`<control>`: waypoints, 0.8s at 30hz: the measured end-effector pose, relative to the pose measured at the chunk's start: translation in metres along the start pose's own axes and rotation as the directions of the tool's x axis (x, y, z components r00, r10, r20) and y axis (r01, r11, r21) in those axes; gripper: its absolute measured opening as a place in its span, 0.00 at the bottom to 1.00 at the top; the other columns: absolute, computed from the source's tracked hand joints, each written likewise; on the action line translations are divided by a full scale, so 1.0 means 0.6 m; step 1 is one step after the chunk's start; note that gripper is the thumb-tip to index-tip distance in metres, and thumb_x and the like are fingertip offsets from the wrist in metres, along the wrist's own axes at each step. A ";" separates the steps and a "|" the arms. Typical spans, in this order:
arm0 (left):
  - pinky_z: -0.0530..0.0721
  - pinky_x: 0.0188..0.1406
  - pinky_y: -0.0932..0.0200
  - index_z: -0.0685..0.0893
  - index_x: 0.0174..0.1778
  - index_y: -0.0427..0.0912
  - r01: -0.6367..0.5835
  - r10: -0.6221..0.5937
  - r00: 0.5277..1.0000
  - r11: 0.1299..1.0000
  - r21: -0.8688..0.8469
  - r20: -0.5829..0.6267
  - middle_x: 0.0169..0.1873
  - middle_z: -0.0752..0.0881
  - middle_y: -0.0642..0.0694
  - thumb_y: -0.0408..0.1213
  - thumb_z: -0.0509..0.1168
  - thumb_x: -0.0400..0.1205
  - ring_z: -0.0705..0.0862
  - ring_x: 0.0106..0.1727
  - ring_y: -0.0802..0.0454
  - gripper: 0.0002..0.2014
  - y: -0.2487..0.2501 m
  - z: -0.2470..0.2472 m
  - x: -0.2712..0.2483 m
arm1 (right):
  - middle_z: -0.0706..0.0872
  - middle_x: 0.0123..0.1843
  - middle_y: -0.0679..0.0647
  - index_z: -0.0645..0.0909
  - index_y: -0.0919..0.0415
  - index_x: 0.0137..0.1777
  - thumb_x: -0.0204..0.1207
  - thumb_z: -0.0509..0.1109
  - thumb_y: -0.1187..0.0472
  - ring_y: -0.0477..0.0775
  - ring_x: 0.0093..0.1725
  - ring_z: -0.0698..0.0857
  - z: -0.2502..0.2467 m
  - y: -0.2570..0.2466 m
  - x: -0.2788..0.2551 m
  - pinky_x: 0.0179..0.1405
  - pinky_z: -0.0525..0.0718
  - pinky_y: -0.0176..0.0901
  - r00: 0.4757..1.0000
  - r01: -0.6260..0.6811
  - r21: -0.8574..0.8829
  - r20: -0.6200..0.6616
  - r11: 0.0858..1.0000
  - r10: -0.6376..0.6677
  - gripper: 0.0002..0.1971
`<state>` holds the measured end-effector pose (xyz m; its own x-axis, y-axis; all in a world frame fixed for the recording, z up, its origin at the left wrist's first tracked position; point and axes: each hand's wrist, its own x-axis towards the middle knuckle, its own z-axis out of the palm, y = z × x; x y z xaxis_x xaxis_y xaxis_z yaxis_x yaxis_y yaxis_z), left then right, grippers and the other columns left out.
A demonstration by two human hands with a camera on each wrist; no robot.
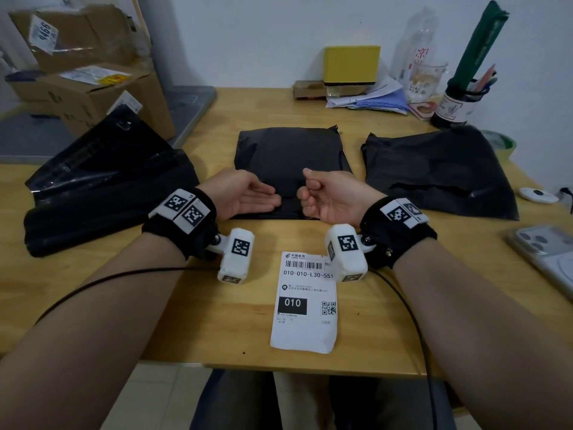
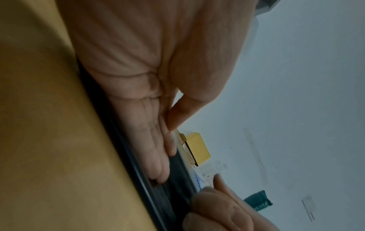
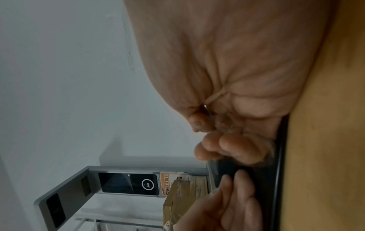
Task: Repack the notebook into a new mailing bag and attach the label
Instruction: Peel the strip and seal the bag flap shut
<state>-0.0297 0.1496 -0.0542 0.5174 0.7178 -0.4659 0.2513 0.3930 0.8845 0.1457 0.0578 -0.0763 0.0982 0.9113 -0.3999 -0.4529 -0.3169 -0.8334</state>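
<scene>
A flat black mailing bag (image 1: pixel 291 156) lies at the middle of the wooden table (image 1: pixel 217 321); no notebook shows in any view. My left hand (image 1: pixel 251 197) rests its edge on the bag's near part, fingers straight and palm turned right, empty. Facing it, my right hand (image 1: pixel 319 197) is curled into a loose fist with the thumb up and holds nothing that I can see. The wrist views show the straight left fingers (image 2: pixel 156 156) and the curled right fingers (image 3: pixel 233 146) on the black bag. A white shipping label (image 1: pixel 305 302) lies near the front edge, below both wrists.
A second, crumpled black bag (image 1: pixel 440 175) lies to the right and a stack of black bags (image 1: pixel 102 193) to the left. A phone (image 1: pixel 545 259) sits at the right edge. A yellow box (image 1: pixel 352 65), papers, a glass and a pen holder (image 1: pixel 455 100) line the back; cardboard boxes (image 1: pixel 86 72) stand far left.
</scene>
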 end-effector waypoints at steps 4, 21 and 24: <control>0.93 0.40 0.56 0.84 0.55 0.26 0.033 -0.031 0.998 0.999 0.026 -0.059 0.46 0.92 0.32 0.28 0.55 0.88 0.93 0.46 0.44 0.13 0.003 -0.020 -0.005 | 0.76 0.28 0.54 0.64 0.56 0.30 0.92 0.56 0.53 0.48 0.25 0.71 -0.002 0.001 0.002 0.23 0.73 0.36 1.000 -0.002 0.006 0.001 1.000 0.002 0.25; 0.89 0.23 0.58 0.83 0.48 0.31 0.114 -0.051 0.986 0.894 0.432 -0.156 0.42 0.88 0.36 0.42 0.54 0.92 0.87 0.40 0.44 0.20 0.052 -0.026 -0.018 | 0.75 0.30 0.54 0.67 0.56 0.26 0.91 0.57 0.52 0.48 0.25 0.72 -0.014 0.005 0.004 0.23 0.74 0.36 0.998 -0.034 0.074 0.050 0.997 0.031 0.27; 0.90 0.31 0.60 0.86 0.47 0.34 -0.047 0.073 0.996 0.912 0.407 -0.049 0.34 0.90 0.41 0.41 0.56 0.91 0.89 0.33 0.48 0.18 0.056 0.021 -0.018 | 0.71 0.27 0.52 0.66 0.55 0.26 0.91 0.56 0.52 0.47 0.23 0.68 -0.014 0.003 0.000 0.21 0.70 0.35 0.996 -0.053 0.095 0.073 0.994 0.046 0.27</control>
<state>-0.0167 0.1479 -0.0193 0.4933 0.7720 -0.4008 0.5382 0.0911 0.8379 0.1521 0.0553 -0.0810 0.0120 0.9125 -0.4089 -0.5393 -0.3385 -0.7711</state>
